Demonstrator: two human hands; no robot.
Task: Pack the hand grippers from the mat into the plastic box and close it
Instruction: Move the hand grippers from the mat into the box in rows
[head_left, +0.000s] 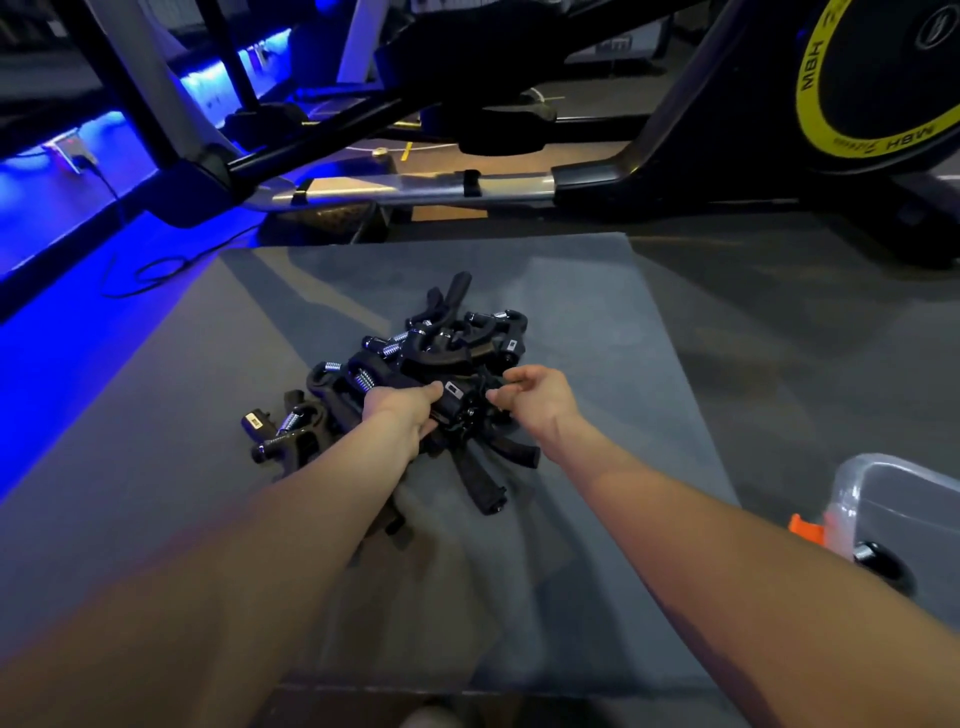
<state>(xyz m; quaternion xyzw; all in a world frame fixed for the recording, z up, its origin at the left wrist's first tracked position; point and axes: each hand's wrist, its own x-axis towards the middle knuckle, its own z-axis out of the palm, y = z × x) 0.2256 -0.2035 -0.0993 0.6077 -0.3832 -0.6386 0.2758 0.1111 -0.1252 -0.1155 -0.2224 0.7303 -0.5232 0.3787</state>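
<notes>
left hand (402, 413) grips a black hand gripper (451, 400) atop the pile of grippers (441, 353) on the mat (597, 312). right hand (535, 397) beside it, fingers curled, hold unclear. plastic box (898, 499) right of right forearm.

Single view only, head-worn wide-angle camera. It looks forward and steeply down over both forearms, which enter from the lower left and lower right corners and meet near frame centre. The mat (571, 291) fills the middle and lower frame at close range, about arm's reach from the lens. Straight edges bow toward the borders, so there is strong lens distortion. The upper third shows the exercise machine (779, 171) further off. No second view, hence no shared region.
</notes>
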